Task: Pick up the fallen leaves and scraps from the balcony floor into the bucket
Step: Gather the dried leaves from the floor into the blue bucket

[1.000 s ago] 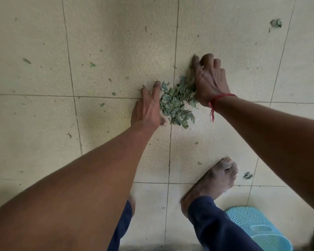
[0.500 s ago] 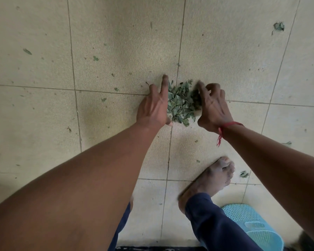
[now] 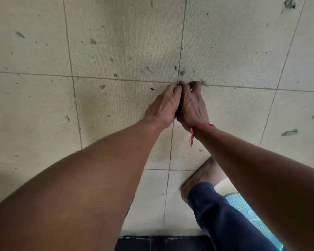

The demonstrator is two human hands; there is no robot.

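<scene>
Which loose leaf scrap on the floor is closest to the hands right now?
The small green scrap on the grout line, just beside the right hand's fingertips. Others, like the larger leaf at far right, lie farther off.

The place looks like a home's outdoor floor, such as a balcony or patio: it is paved in large square beige tiles [image 3: 116,24] with a rough, matt face, split by thin grey grout lines [image 3: 34,74] and marked with dirt. Dry green leaves [image 3: 289,132] and crumbs of plant litter lie scattered over it, far and to both sides. A bare foot [image 3: 203,174] below a dark blue trouser leg [image 3: 216,214] stands near right, a teal plastic item [image 3: 246,205] with a woven texture lies just beside it, and a black strip [image 3: 161,243] edges the near side.
</scene>
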